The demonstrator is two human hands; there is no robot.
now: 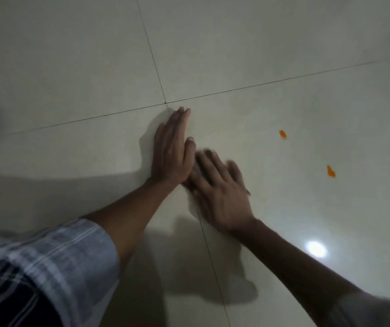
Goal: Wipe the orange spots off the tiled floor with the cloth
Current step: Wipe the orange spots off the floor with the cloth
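Two orange spots lie on the pale tiled floor [283, 67], one [282, 134] to the right of my hands and another [331, 171] further right and nearer. My left hand [172, 149] lies flat with its fingers together. It presses on what looks like a pale cloth [148, 140], which is hard to tell from the tile. My right hand [222, 194] is blurred. It rests palm down with its fingers spread, its fingertips touching the left hand's thumb side. Neither hand touches the orange spots.
Dark grout lines cross just beyond my left fingertips [165, 103], and another line runs under my right hand toward me. A bright light reflection [316, 249] shines on the tile at the right. My checked sleeve [47, 263] fills the lower left.
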